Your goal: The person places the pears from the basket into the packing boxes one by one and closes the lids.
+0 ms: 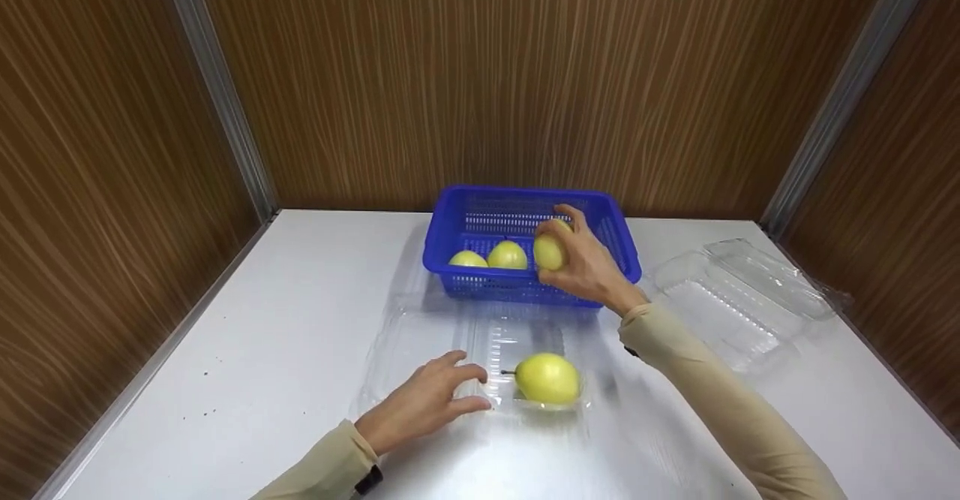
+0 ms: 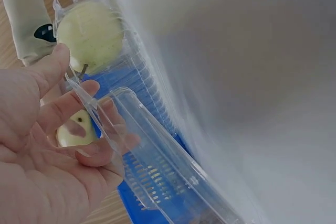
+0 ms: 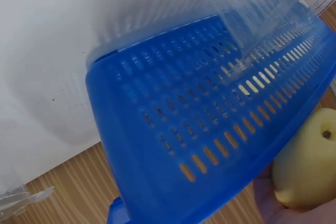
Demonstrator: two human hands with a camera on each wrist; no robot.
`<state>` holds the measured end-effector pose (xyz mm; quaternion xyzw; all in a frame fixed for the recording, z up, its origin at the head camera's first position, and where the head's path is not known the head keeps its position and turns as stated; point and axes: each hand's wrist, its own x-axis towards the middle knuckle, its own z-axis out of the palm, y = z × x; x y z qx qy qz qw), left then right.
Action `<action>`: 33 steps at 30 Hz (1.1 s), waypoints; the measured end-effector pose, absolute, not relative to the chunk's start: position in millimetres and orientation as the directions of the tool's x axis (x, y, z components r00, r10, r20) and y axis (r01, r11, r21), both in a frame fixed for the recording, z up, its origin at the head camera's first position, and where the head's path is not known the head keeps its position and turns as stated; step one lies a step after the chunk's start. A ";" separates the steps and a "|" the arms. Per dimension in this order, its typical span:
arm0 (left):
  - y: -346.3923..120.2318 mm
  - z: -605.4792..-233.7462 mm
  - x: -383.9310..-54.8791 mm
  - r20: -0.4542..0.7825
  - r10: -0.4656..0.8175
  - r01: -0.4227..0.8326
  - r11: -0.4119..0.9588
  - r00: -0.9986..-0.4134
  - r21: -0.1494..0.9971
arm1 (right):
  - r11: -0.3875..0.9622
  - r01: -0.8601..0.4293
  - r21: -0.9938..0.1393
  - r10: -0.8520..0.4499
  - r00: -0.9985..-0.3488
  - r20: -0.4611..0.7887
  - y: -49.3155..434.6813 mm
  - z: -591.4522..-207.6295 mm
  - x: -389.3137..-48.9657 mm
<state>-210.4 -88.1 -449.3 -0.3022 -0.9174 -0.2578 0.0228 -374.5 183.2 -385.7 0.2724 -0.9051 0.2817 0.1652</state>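
Observation:
My right hand [image 1: 589, 260] grips a yellow-green pear [image 1: 551, 251] over the front right part of the blue basket [image 1: 525, 286]; the right wrist view shows that pear [image 3: 307, 166] beside the basket's rim. Two more pears [image 1: 507, 255] lie inside the basket. In front of it, a clear plastic clamshell box [image 1: 420, 327] lies opened out, with one pear [image 1: 547, 378] on its side in the right half, stem pointing left. My left hand [image 1: 427, 399] is by the box's front edge, fingers spread and slightly bent, thumb near the clear plastic [image 2: 131, 114].
Another opened clear clamshell box [image 1: 739, 297] lies at the right of the white table [image 1: 285, 350]. Wood-grain panels [image 1: 525, 72] enclose the table at the back and both sides. Small dark specks [image 1: 206, 374] dot the table at left.

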 end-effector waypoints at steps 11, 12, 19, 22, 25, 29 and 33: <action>-88.2 -451.9 -214.0 0.236 0.557 0.600 0.679 -0.796 0.423 | 0.592 -0.706 -0.389 -0.576 -0.708 0.409 178.3 -386.2 -357.5; -88.2 -452.1 -214.6 0.237 0.556 0.599 0.679 -0.797 0.423 | 0.586 -0.715 -0.382 -0.588 -0.699 0.406 177.8 -386.2 -356.6; -86.5 -451.9 -217.2 0.234 0.549 0.592 0.679 -0.802 0.434 | 0.550 -0.746 -0.376 -0.653 -0.665 0.364 181.1 -393.6 -351.1; -86.0 -452.7 -217.9 0.242 0.550 0.596 0.673 -0.799 0.438 | 0.526 -0.770 -0.362 -0.683 -0.636 0.360 183.1 -397.8 -350.8; -86.1 -453.4 -218.9 0.254 0.555 0.605 0.663 -0.792 0.440 | 0.512 -0.788 -0.341 -0.707 -0.612 0.354 184.3 -399.7 -350.0; -87.0 -452.4 -220.3 0.243 0.551 0.596 0.667 -0.799 0.447 | 0.496 -0.807 -0.320 -0.726 -0.588 0.357 184.5 -400.4 -349.0; -87.8 -451.6 -219.9 0.218 0.541 0.577 0.688 -0.812 0.440 | 0.485 -0.817 -0.313 -0.750 -0.572 0.331 184.3 -404.2 -347.8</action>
